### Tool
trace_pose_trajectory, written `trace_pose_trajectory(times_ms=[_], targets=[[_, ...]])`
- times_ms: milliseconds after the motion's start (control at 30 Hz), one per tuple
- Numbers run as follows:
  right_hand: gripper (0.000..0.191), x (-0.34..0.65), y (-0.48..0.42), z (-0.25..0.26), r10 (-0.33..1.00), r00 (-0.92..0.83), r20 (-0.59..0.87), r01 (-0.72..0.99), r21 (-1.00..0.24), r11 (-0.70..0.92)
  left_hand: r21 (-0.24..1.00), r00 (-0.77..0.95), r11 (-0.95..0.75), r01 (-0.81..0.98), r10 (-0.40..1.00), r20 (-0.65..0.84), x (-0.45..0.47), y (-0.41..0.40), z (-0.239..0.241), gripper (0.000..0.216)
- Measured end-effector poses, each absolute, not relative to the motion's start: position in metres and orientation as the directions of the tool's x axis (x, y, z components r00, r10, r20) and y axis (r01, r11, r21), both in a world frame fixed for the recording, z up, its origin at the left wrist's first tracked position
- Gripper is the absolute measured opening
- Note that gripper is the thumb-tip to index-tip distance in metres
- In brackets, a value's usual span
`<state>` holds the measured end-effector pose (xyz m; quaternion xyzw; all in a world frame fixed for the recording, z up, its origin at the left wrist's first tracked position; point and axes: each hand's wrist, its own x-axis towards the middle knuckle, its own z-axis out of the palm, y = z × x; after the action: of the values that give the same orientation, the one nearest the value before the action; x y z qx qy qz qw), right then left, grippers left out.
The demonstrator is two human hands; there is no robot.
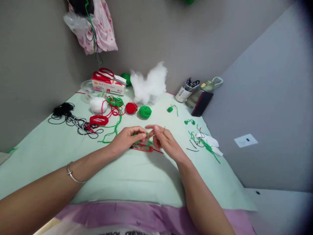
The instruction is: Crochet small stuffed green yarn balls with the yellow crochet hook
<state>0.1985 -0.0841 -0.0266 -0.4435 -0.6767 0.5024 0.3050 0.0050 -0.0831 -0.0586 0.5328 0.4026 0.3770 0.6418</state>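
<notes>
My left hand [128, 139] is closed, thumb and fingers pinching green yarn [147, 138] above the table. Facing it, my right hand [166, 141] is closed too, its index finger stretched toward the left fingertips. A thin, hook-like tool [164, 128] shows a short end above the right fingers; the rest is hidden in the hand. Directly below both hands lies an orange-red handled tool [143, 148], partly covered, with a red strand [157, 151] beside it. The green ball of yarn [145, 112] rests just beyond my hands.
Behind lie a red yarn ball [131, 108], white yarn [98, 104], stuffing [149, 83] and red scissors [104, 75] on a box [109, 86]. Black yarn [63, 109] tangles leftward. A pen cup [183, 93], phone [202, 103] and yarn scraps [207, 147] are on the right.
</notes>
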Motion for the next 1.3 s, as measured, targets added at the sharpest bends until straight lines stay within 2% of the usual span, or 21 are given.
trace_pose_trajectory(times_ms=[67, 133, 267, 500, 733, 800, 967, 1133, 1300], targets=[[0.040, 0.198, -0.086, -0.026, 0.839, -0.524, -0.147, 0.313, -0.949, 0.029, 0.991, 0.369, 0.135, -0.009, 0.921, -0.122, 0.003, -0.082, -0.059, 0.027], [0.032, 0.202, -0.084, -0.027, 0.811, -0.552, -0.191, 0.291, -0.956, -0.027, 0.992, 0.347, 0.124, 0.031, 0.929, -0.127, 0.001, -0.081, -0.059, 0.028], [0.026, 0.207, -0.080, -0.030, 0.814, -0.538, -0.218, 0.268, -0.960, -0.079, 0.994, 0.307, 0.068, 0.088, 0.947, -0.092, 0.000, -0.081, -0.057, 0.027], [0.026, 0.202, -0.084, -0.024, 0.844, -0.498, -0.199, 0.218, -0.971, -0.101, 0.994, 0.270, -0.014, 0.109, 0.963, -0.016, 0.001, -0.082, -0.051, 0.009], [0.024, 0.216, -0.073, -0.028, 0.834, -0.505, -0.223, 0.146, -0.974, -0.173, 0.996, 0.267, 0.089, 0.016, 0.959, -0.090, -0.004, -0.074, -0.060, 0.008], [0.023, 0.232, -0.065, -0.026, 0.892, -0.408, -0.197, 0.016, -0.978, -0.209, 0.989, 0.238, 0.133, -0.060, 0.964, -0.116, -0.010, -0.068, -0.065, 0.012], [0.023, 0.282, -0.041, -0.020, 0.996, -0.087, -0.005, -0.190, -0.981, -0.022, 0.951, 0.221, 0.213, -0.222, 0.961, -0.164, -0.022, -0.056, -0.070, 0.018], [0.029, 0.298, -0.026, -0.034, 0.994, 0.108, 0.004, -0.170, -0.985, 0.022, 0.919, 0.332, 0.300, -0.257, 0.920, -0.208, -0.022, -0.057, -0.070, 0.017], [0.041, 0.298, -0.018, -0.049, 0.943, 0.329, 0.042, -0.045, -0.997, 0.061, 0.868, 0.360, 0.363, -0.339, 0.902, -0.236, -0.026, -0.054, -0.068, 0.012]])
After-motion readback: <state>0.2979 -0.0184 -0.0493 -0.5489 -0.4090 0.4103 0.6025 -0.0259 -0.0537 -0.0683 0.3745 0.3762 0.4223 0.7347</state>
